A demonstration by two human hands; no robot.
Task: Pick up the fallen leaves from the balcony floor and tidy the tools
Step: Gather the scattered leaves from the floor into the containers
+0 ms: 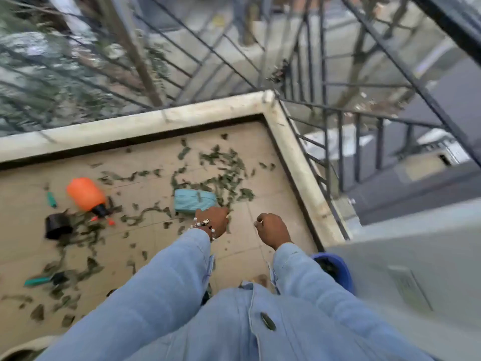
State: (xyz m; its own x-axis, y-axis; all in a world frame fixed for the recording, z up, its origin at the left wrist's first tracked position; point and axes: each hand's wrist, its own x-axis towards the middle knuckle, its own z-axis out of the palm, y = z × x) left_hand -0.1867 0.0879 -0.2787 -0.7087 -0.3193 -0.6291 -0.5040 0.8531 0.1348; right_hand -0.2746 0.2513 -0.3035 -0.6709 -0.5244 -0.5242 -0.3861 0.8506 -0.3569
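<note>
With green fallen leaves (223, 175) scattered round the pale blue ribbed plastic box (195, 201), leaf-gathering seems barely begun: the left hand (212, 220) reaches beside the box, grasp unclear, the right hand (273, 227) is fisted, apparently empty; next, stoop and pinch leaves.

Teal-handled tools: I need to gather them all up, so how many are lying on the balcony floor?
2. One teal-handled tool lies left of the orange spray bottle; the other lies among leaves near the left edge. Leaves may hide more.
</note>
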